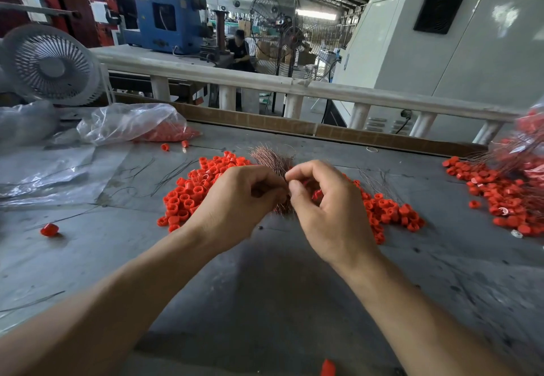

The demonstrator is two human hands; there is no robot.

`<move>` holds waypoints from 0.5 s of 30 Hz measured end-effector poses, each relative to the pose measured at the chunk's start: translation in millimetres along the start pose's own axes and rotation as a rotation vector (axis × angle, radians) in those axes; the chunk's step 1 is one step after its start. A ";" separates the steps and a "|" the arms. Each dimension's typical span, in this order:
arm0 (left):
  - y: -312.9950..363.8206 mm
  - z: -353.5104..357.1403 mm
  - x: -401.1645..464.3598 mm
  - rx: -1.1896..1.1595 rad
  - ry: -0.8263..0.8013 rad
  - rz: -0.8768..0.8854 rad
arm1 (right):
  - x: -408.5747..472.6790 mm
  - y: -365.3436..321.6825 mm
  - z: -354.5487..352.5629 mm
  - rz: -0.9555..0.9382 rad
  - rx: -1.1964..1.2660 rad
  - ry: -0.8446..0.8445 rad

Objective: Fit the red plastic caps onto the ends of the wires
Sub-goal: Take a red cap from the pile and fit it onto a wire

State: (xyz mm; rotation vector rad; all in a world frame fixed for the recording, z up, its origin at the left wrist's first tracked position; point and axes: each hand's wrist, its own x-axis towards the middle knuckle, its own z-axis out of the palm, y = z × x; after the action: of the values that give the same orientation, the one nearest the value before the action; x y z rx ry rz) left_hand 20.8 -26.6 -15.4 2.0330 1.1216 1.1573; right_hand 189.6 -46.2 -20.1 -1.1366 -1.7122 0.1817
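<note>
Fingers of the left hand (235, 196) curl around a bundle of copper wires (272, 158) held above the pile of red caps (188, 196) on the grey table (265, 287), while the right hand (326, 199), touching the left at the fingertips, pinches at the same bundle with thumb and forefinger, a red cap (316, 194) showing inside its curled fingers.

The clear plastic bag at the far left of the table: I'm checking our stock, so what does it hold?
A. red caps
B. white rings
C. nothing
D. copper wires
A: red caps show through the clear plastic bag near its open end, and a couple of loose ones lie on the table just outside it.
</note>
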 end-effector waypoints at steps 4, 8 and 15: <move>0.0 0.3 -0.7 -0.143 0.034 -0.002 | -1.2 -0.3 2.9 0.093 0.144 -0.097; -0.8 -0.7 0.9 -0.294 0.049 -0.048 | -2.0 3.3 3.8 0.099 0.160 -0.094; 0.6 -2.4 0.7 -0.179 0.089 0.013 | -1.9 4.9 1.9 0.079 0.053 -0.045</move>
State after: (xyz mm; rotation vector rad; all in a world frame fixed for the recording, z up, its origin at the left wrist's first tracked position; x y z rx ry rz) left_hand 19.2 -26.1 -13.5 1.8707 1.0092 1.3170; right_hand 191.0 -44.2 -25.1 -1.1694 -1.6933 0.3017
